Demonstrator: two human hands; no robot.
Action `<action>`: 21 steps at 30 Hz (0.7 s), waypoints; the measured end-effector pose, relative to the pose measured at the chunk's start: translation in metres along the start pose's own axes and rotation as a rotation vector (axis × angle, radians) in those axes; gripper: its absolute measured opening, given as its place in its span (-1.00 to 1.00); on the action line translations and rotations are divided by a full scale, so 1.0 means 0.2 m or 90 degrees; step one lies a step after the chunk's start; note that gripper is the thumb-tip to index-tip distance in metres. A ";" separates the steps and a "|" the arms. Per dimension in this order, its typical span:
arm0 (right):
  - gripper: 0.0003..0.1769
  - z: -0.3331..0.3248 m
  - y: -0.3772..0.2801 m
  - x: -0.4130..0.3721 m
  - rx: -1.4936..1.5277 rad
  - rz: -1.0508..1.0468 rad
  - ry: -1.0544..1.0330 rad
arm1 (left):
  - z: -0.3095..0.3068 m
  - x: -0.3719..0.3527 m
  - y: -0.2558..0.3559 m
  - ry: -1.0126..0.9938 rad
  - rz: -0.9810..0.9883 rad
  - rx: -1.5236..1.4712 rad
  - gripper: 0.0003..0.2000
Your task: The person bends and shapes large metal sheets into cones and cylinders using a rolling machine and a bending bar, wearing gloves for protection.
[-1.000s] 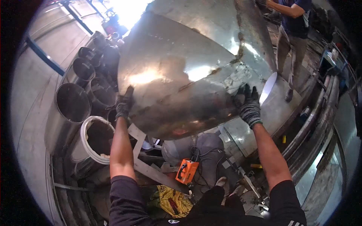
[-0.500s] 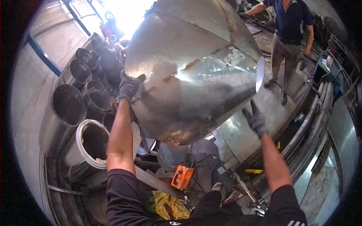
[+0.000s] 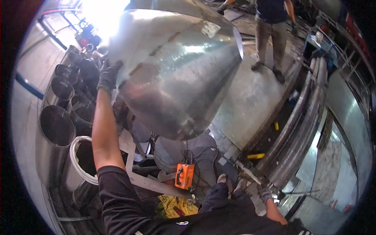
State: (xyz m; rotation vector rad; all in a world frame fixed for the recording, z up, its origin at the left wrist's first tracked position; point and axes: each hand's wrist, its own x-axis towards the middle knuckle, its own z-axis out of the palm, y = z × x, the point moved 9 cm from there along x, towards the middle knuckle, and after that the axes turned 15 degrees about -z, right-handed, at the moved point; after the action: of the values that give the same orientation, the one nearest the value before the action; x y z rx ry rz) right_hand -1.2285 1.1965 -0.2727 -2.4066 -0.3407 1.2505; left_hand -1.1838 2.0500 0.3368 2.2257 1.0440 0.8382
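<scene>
A large shiny sheet-metal cone [image 3: 172,78] with rough seams fills the upper middle, its narrow open end toward the right. My left hand [image 3: 108,74], in a dark glove, grips the cone's left edge, thumb out along the metal. My right hand [image 3: 265,194], also gloved, is low on the right beside a long metal bar [image 3: 248,172]. It is small and partly blurred there, so whether it touches the bar or holds anything cannot be made out.
Several metal pipe sections [image 3: 57,125] stand on the left, with a white-rimmed bucket [image 3: 84,178]. An orange welding machine [image 3: 185,175] with cables sits near my feet, beside a yellow bag [image 3: 178,206]. Long pipes [image 3: 299,137] lie right. Another person [image 3: 270,35] stands beyond the cone.
My right hand has dropped from beside the cone to low on the right. My left hand stays on the cone's edge. The view has shifted, so the cone appears further left and higher.
</scene>
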 end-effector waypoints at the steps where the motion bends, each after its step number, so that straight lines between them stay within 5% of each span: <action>1: -0.36 -0.04 -0.02 -0.02 -0.038 -0.026 0.040 | -0.02 -0.02 -0.01 -0.006 0.109 0.007 -0.47; 4: -0.44 -0.13 0.11 -0.11 -0.120 -0.055 0.144 | 0.10 -0.22 -0.19 -0.103 -0.024 -0.165 -0.51; 10: -0.49 0.16 0.68 -0.33 0.145 0.039 0.238 | 0.78 -0.76 -0.74 -0.219 -0.475 -0.650 -0.54; 15: -0.44 0.28 0.59 -0.56 -0.098 -0.144 0.262 | 0.75 -0.82 -0.67 -0.254 -0.492 -0.579 -0.40; 18: -0.39 0.34 0.63 -0.57 0.127 -0.047 0.233 | 0.67 -0.75 -0.65 -0.236 -0.472 -0.538 -0.32; 20: -0.37 0.31 0.68 -0.60 0.319 0.248 0.144 | 0.55 -0.69 -0.76 -0.107 -0.432 -0.386 -0.37; 21: -0.37 0.25 0.68 -0.59 0.310 0.249 0.142 | 0.54 -0.72 -0.77 -0.103 -0.440 -0.389 -0.37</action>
State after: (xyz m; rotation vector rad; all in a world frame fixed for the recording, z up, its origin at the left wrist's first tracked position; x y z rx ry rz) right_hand -1.3326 1.0427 -0.2757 -2.2005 0.4700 1.0407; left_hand -1.2511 1.9978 0.1171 1.2729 1.1692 0.5466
